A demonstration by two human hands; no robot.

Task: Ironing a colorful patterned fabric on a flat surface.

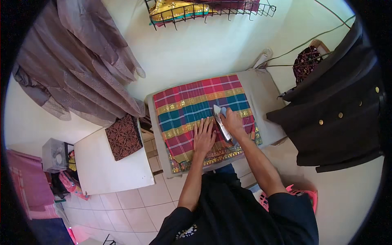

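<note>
A plaid cloth point(192, 111) in red, teal and gold lies spread over a grey padded ironing surface point(261, 94). My right hand point(232, 122) is closed around the handle of a clothes iron point(221, 127), which rests on the right half of the cloth with its tip pointing away from me. Just left of the iron, my left hand point(205, 135) lies flat on the cloth, fingers spread. Along the near edge, a patterned gold and green border point(212, 155) of cloth shows.
A white table point(112, 171) at left bears a folded brown patterned cloth point(124, 136). Purple garments point(77, 61) hang at upper left, a black buttoned jacket point(330, 118) at right. A wire rack point(212, 12) holds cloths on the wall. A pink basket point(313, 197) stands beside me.
</note>
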